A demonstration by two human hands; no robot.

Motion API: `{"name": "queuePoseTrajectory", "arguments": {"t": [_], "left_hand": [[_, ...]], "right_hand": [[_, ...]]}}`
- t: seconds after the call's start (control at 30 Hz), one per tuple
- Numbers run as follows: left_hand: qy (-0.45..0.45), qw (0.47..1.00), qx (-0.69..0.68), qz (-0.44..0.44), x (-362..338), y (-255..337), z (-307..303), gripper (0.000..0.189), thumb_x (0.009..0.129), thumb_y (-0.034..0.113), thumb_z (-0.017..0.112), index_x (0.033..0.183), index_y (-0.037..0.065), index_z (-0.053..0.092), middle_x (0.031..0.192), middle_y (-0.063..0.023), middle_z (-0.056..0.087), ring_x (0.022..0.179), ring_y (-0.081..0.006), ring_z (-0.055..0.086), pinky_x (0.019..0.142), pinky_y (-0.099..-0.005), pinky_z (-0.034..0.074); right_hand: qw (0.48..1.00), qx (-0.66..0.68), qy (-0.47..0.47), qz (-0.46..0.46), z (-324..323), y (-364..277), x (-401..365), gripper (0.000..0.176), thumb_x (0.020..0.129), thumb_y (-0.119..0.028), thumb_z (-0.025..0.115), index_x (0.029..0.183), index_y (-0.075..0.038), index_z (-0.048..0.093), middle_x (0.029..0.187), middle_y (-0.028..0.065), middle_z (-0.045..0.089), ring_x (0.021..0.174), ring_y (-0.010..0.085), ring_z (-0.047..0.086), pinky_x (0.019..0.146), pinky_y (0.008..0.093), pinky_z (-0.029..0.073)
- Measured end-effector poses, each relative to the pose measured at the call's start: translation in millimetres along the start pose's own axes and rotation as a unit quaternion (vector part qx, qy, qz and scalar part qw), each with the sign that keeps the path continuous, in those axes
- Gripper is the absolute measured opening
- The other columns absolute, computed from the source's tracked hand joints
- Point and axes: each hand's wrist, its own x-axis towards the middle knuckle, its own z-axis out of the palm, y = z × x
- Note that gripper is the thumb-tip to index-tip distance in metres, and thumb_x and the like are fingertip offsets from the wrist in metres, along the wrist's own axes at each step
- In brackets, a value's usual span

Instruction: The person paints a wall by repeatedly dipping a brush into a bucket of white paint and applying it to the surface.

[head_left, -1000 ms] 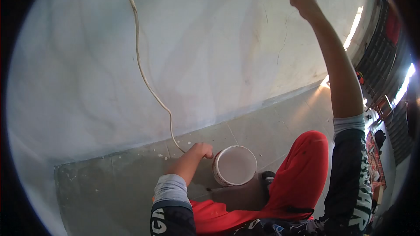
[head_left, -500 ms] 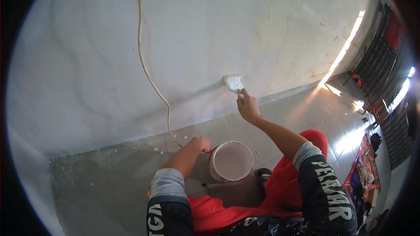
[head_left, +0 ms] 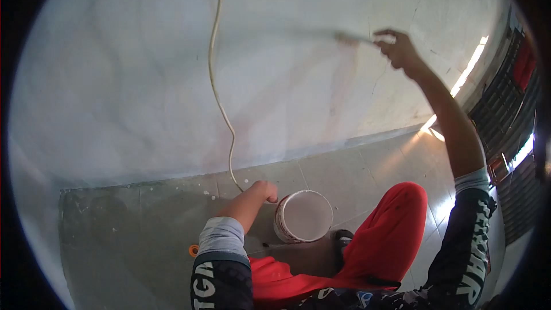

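Observation:
My right hand [head_left: 399, 53] is raised at the wall, closed around the handle of a paintbrush [head_left: 348, 38]. The brush points left with its bristles against or very close to the wall [head_left: 287, 74]; it is slightly blurred. On the floor between my legs and the wall stands a round bucket [head_left: 308, 217] of pale, whitish liquid, its rim smeared. Beside the bucket's left rim is my left hand [head_left: 266, 190], fingers curled into a fist. What those fingers grip, if anything, is hidden.
A pale cable [head_left: 214, 80] hangs down the wall to the tiled floor [head_left: 172, 224]. An orange ring-shaped item [head_left: 194, 250] lies by my left sleeve. Cracks run down the wall at upper right. Dark slatted furniture [head_left: 508, 126] stands at the far right.
My right hand has moved up and to the right along the wall with the paintbrush, which has turned from slanting to nearly level. My left hand and the bucket have stayed put.

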Motion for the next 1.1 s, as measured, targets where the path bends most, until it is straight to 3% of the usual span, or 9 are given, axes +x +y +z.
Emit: {"name": "queuePoseTrajectory", "arguments": {"t": [0.17, 0.23, 0.4, 0.47, 0.53, 0.67, 0.93, 1.03, 1.1], "left_hand": [[0.000, 1.000, 0.008, 0.014, -5.4, 7.0, -3.6, 0.039, 0.076, 0.027, 0.060, 0.108, 0.007, 0.070, 0.114, -0.0135, 0.067, 0.105, -0.0296, 0.064, 0.086, -0.0399, 0.052], [-0.001, 1.000, 0.009, 0.012, -6.5, 8.4, -5.0, 0.040, 0.076, 0.029, 0.061, 0.109, 0.007, 0.070, 0.114, -0.0141, 0.067, 0.105, -0.0293, 0.064, 0.087, -0.0403, 0.052], [0.029, 0.999, -0.004, 0.020, 10.7, -2.5, 8.1, 0.033, 0.075, 0.026, 0.058, 0.096, 0.005, 0.071, 0.100, -0.0149, 0.069, 0.093, -0.0291, 0.066, 0.080, -0.0414, 0.052], [0.064, 0.997, -0.004, 0.037, 16.1, -5.3, 5.1, 0.028, 0.073, 0.022, 0.055, 0.084, 0.003, 0.072, 0.086, -0.0152, 0.071, 0.081, -0.0289, 0.068, 0.073, -0.0425, 0.052], [0.007, 1.000, 0.003, -0.008, 14.9, -1.2, -0.8, 0.039, 0.073, 0.022, 0.059, 0.108, 0.009, 0.070, 0.112, -0.0139, 0.068, 0.104, -0.0294, 0.065, 0.085, -0.0411, 0.052], [0.012, 1.000, -0.009, -0.015, 13.7, 3.8, -1.3, 0.038, 0.070, 0.017, 0.057, 0.105, 0.009, 0.071, 0.109, -0.0134, 0.069, 0.102, -0.0292, 0.066, 0.084, -0.0414, 0.052], [0.011, 1.000, 0.010, -0.014, 10.1, 11.4, -6.9, 0.038, 0.069, 0.015, 0.056, 0.103, 0.008, 0.071, 0.108, -0.0148, 0.069, 0.100, -0.0293, 0.066, 0.083, -0.0414, 0.053], [0.014, 1.000, 0.020, 0.000, -3.9, 9.8, -6.1, 0.038, 0.068, 0.016, 0.056, 0.101, 0.006, 0.071, 0.107, -0.0159, 0.069, 0.099, -0.0300, 0.066, 0.083, -0.0416, 0.053], [0.024, 1.000, 0.013, 0.008, 1.6, 3.3, -0.2, 0.034, 0.066, 0.015, 0.056, 0.094, 0.004, 0.072, 0.099, -0.0177, 0.069, 0.091, -0.0310, 0.067, 0.076, -0.0429, 0.052]], "right_hand": [[0.977, 0.011, 0.155, -0.147, -58.3, -58.5, 22.5, 0.022, 0.090, -0.020, 0.063, 0.110, -0.012, 0.067, 0.066, -0.0048, 0.047, 0.049, 0.0021, 0.033, 0.040, 0.0218, 0.024], [0.967, -0.053, 0.208, -0.135, -49.6, -98.6, -9.2, 0.023, 0.094, -0.017, 0.057, 0.114, -0.006, 0.063, 0.065, 0.0032, 0.055, 0.051, 0.0103, 0.045, 0.044, 0.0283, 0.039], [0.871, -0.079, 0.323, -0.362, -6.1, 3.6, 61.2, 0.024, 0.092, -0.025, 0.063, 0.105, -0.005, 0.063, 0.054, -0.0006, 0.043, 0.047, 0.0062, 0.034, 0.042, 0.0290, 0.028], [0.911, -0.079, 0.323, -0.244, 59.8, 46.3, 23.9, 0.021, 0.092, -0.023, 0.059, 0.097, -0.003, 0.061, 0.055, 0.0146, 0.050, 0.048, 0.0232, 0.050, 0.049, 0.0397, 0.040], [0.922, -0.077, 0.295, -0.238, 115.1, 93.6, -19.0, 0.017, 0.093, -0.018, 0.055, 0.098, -0.002, 0.055, 0.053, 0.0195, 0.048, 0.045, 0.0340, 0.049, 0.044, 0.0421, 0.036], [0.993, -0.083, 0.061, -0.062, 151.8, 152.4, -97.4, 0.026, 0.090, -0.019, 0.056, 0.110, -0.001, 0.054, 0.062, 0.0239, 0.056, 0.058, 0.0379, 0.060, 0.055, 0.0457, 0.043], [0.987, -0.043, -0.128, 0.084, 73.2, 136.0, -21.4, 0.026, 0.075, -0.014, 0.076, 0.097, -0.005, 0.067, 0.058, 0.0032, 0.052, 0.044, 0.0114, 0.046, 0.034, 0.0292, 0.035], [0.995, -0.003, -0.067, -0.068, 15.1, 99.1, 30.9, 0.021, 0.078, -0.016, 0.071, 0.094, -0.003, 0.069, 0.066, 0.0039, 0.056, 0.052, 0.0114, 0.049, 0.039, 0.0285, 0.039], [0.999, -0.021, 0.019, -0.024, -26.6, 22.6, 15.1, 0.029, 0.083, -0.008, 0.065, 0.112, -0.010, 0.067, 0.071, -0.0006, 0.054, 0.053, 0.0067, 0.041, 0.042, 0.0233, 0.031]]}}
